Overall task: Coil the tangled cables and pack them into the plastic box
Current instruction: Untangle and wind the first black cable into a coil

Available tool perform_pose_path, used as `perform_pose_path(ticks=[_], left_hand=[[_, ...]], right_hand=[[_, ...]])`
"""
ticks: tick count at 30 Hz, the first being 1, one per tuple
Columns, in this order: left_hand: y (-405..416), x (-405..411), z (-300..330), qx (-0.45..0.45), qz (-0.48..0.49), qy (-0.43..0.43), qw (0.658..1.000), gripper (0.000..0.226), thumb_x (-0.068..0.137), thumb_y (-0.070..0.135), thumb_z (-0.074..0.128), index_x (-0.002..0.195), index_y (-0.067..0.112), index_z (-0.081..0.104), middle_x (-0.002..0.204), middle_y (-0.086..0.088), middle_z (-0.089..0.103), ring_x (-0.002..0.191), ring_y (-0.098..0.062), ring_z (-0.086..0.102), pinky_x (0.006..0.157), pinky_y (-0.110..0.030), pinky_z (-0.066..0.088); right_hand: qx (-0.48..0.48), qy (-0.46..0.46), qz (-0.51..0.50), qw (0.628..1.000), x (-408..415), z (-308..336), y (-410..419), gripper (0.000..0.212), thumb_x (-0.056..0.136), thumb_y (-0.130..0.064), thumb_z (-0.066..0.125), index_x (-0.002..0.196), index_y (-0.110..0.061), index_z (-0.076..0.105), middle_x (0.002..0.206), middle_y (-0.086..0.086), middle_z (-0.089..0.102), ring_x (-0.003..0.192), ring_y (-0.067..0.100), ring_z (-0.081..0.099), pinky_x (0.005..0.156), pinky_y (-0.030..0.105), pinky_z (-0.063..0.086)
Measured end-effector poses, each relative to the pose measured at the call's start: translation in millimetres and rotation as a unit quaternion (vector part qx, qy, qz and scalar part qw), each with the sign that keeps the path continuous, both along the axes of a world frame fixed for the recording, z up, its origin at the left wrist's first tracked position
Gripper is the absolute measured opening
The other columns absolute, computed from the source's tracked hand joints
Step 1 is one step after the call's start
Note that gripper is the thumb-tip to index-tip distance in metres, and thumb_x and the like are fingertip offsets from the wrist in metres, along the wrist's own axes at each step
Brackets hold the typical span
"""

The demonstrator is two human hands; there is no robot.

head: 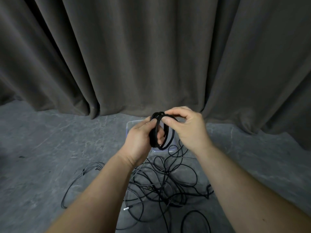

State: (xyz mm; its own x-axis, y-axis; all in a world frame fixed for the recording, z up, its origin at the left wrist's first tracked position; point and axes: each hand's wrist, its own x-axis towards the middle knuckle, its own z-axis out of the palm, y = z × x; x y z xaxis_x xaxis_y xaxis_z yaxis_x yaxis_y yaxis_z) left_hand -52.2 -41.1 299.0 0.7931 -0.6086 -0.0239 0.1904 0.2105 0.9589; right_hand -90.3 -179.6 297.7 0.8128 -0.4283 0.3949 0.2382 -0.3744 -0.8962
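A black cable wound into a small coil (162,143) is held up in front of me, above the clear plastic box (130,125). My left hand (140,140) grips the coil's left side with its fingers through the loops. My right hand (186,126) pinches the top strand of the coil between thumb and fingers. The box lies on the floor behind and under the hands, mostly hidden by them. A tangle of black cables (161,184) is spread on the floor in front of the box.
The floor (50,148) is grey and mottled. A dark curtain (151,56) hangs across the whole back, its hem just behind the box. A cable end with a silver plug (126,208) lies near my left forearm. Loose loops (196,221) reach the bottom edge.
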Motion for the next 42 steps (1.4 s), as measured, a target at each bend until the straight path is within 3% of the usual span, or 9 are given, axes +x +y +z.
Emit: perform_pose_path(ticks=[4,8,13,17,25,28,32,37,42], left_hand=[[-4.3,-1.5,2.4,-0.052,-0.018,0.013,0.998,0.01,0.09,0.017,0.052,0.092,0.008,0.05,0.053,0.003,0.036,0.049,-0.01,0.031,0.049,-0.021,0.027],[-8.1,-3.2,4.3,-0.081,-0.014,-0.01,0.997,0.012,0.082,0.012,0.054,0.093,0.009,0.052,0.05,0.008,0.033,0.046,-0.006,0.028,0.048,-0.019,0.027],[-8.5,-2.1,1.2,-0.021,-0.005,-0.043,0.999,0.025,0.086,0.024,0.055,0.102,0.006,0.049,0.052,0.009,0.037,0.048,-0.008,0.035,0.052,-0.023,0.034],[-8.0,-4.0,-1.2,0.055,0.018,-0.093,0.994,0.037,0.086,0.033,0.058,0.107,0.003,0.049,0.056,0.01,0.045,0.053,-0.01,0.041,0.061,-0.029,0.037],[-2.7,-8.5,8.9,0.124,0.032,-0.124,0.984,0.015,0.091,0.029,0.065,0.102,0.019,0.066,0.064,0.005,0.058,0.064,-0.012,0.056,0.073,-0.039,0.054],[-3.6,-7.2,13.3,0.177,0.088,-0.15,0.969,0.015,0.086,0.026,0.07,0.091,0.012,0.071,0.066,-0.003,0.066,0.065,-0.02,0.066,0.078,-0.046,0.059],[-4.3,-5.5,13.1,0.183,0.136,-0.128,0.965,0.012,0.086,0.022,0.072,0.079,0.012,0.071,0.065,-0.004,0.07,0.068,-0.02,0.071,0.075,-0.04,0.06],[-4.7,-10.1,15.5,0.124,0.117,-0.072,0.983,0.008,0.089,0.011,0.067,0.081,0.007,0.069,0.068,-0.009,0.068,0.063,-0.01,0.067,0.064,-0.024,0.055],[-5.8,-10.9,11.5,0.131,0.07,-0.127,0.981,0.028,0.085,0.01,0.07,0.101,0.033,0.07,0.081,-0.002,0.07,0.079,-0.016,0.065,0.084,-0.035,0.056]], right_hand=[[0.007,0.019,0.037,0.999,0.4,-5.5,2.9,0.024,0.09,-0.012,0.065,0.104,-0.03,0.069,0.108,-0.012,0.066,0.104,-0.002,0.061,0.094,0.012,0.043],[-0.04,0.073,0.042,0.996,-0.2,-10.3,8.2,0.033,0.099,-0.029,0.047,0.132,-0.027,0.056,0.107,-0.019,0.062,0.097,-0.012,0.057,0.083,0.0,0.039],[-0.001,0.047,0.02,0.999,2.3,-12.0,8.5,0.012,0.099,-0.025,0.05,0.099,-0.03,0.061,0.071,-0.02,0.063,0.066,-0.004,0.059,0.066,0.014,0.044],[-0.003,0.05,0.009,0.999,2.8,-11.6,8.6,0.019,0.1,-0.027,0.048,0.083,-0.034,0.054,0.059,-0.023,0.058,0.055,-0.002,0.054,0.055,0.013,0.04],[-0.033,0.07,-0.016,0.997,2.2,-13.6,4.7,0.021,0.101,-0.031,0.042,0.083,-0.028,0.051,0.065,-0.009,0.055,0.06,-0.004,0.051,0.056,0.009,0.037],[-0.028,0.08,-0.028,0.996,2.6,-16.8,4.5,0.022,0.102,-0.034,0.04,0.082,-0.029,0.05,0.062,-0.009,0.05,0.057,-0.003,0.049,0.054,0.01,0.037],[-0.037,0.084,-0.04,0.995,4.4,-17.6,2.0,0.02,0.102,-0.034,0.041,0.09,-0.025,0.053,0.059,-0.008,0.049,0.054,-0.001,0.048,0.053,0.011,0.036],[-0.043,0.076,-0.033,0.996,4.5,-17.1,2.2,0.022,0.102,-0.033,0.04,0.082,-0.033,0.051,0.059,-0.007,0.048,0.054,0.001,0.046,0.053,0.012,0.036],[-0.024,0.056,-0.072,0.996,3.9,-13.9,-0.9,0.02,0.102,-0.034,0.039,0.091,-0.026,0.054,0.063,-0.009,0.052,0.059,0.002,0.049,0.056,0.015,0.038]])
